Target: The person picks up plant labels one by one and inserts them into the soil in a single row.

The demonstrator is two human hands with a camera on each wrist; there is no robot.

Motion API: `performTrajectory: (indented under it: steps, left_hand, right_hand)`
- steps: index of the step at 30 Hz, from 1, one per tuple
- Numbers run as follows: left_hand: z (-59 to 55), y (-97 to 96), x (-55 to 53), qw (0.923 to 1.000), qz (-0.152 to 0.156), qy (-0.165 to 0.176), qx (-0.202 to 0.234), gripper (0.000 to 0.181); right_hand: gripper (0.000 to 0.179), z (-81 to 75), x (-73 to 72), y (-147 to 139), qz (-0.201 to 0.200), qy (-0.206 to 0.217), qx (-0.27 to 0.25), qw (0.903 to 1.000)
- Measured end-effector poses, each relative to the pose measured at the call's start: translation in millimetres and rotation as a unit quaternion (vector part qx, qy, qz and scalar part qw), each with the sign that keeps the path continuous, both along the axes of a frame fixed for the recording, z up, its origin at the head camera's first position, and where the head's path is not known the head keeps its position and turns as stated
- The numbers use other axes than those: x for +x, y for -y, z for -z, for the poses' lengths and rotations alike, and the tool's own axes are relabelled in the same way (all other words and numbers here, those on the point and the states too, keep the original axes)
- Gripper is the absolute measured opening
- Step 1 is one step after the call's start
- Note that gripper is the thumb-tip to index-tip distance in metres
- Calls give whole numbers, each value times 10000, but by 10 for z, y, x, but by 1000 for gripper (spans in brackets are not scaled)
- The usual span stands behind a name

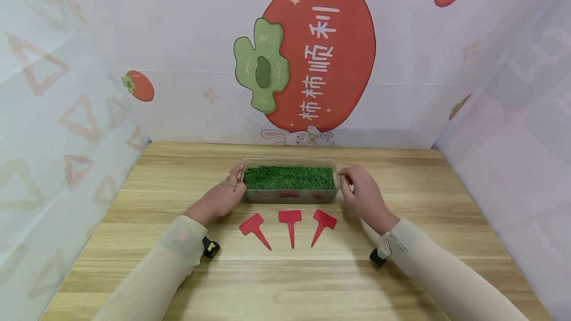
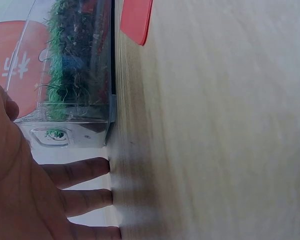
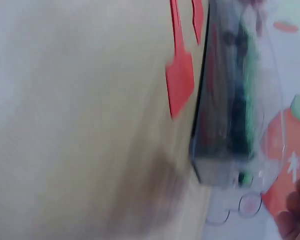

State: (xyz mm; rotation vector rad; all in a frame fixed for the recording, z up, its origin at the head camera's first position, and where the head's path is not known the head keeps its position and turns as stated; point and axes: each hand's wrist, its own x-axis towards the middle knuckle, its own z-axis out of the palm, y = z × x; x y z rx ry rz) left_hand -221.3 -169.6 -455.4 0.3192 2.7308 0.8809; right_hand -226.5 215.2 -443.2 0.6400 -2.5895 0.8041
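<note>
Head view: the clear box (image 1: pixel 267 196) of green grass (image 1: pixel 290 178) stands on the table (image 1: pixel 308 286), a hand at each end. The left hand (image 1: pixel 223 198) lies at the left end; the right hand (image 1: pixel 363 194), fingers bent, is at the other. Three red tags (image 1: pixel 291 216) lie in front of the box. The step looks like setting or steadying the box; the next move would seem to call for freeing a hand and picking a tag up by its wide head.

Left wrist view: the left hand is wide, three fingers stretched beyond the box's end; no grip shows.

Right wrist view, blurred: the right fingertips, loosely curled and seemingly holding nothing, are near the box's end, apparently apart from it.
</note>
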Motion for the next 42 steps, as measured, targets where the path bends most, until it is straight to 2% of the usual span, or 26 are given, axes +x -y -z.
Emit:
performTrajectory:
  steps: [3, 5, 9, 13, 15, 18, 23, 42]
  left_hand:
    - [-10, -14, 1, 10000, -42, 32, 14, 65]
    - [-17, -21, -1, 10000, -57, 17, 31, 65]
    - [-21, -21, -5, 10000, -66, 18, -3, 66]
    - [-16, -16, -2, 9999, -56, 80, -46, 66]
    - [-20, -16, -2, 9999, -70, 95, -31, 66]
    - [-30, -18, 2, 9999, -65, 97, -24, 66]
    - [-47, -24, 13, 9999, -80, 103, -42, 66]
    - [-24, -30, 17, 10000, -71, -6, 42, 66]
  right_hand:
    - [14, 16, 173, 23, -372, -498, 232, 9978]
    - [11, 37, 280, 60, -525, -491, 491, 9962]
    - [9, 76, 454, 172, -516, 287, 1068, 9925]
    - [20, 135, 537, 268, -328, 1211, 1507, 9806]
    - [29, 168, 547, 293, -230, 1518, 1636, 9745]
    - [42, 217, 544, 312, -124, 1731, 1827, 9677]
    - [59, 249, 546, 325, -137, 1683, 1895, 9672]
    - [67, 306, 482, 335, -53, 1634, 1995, 9662]
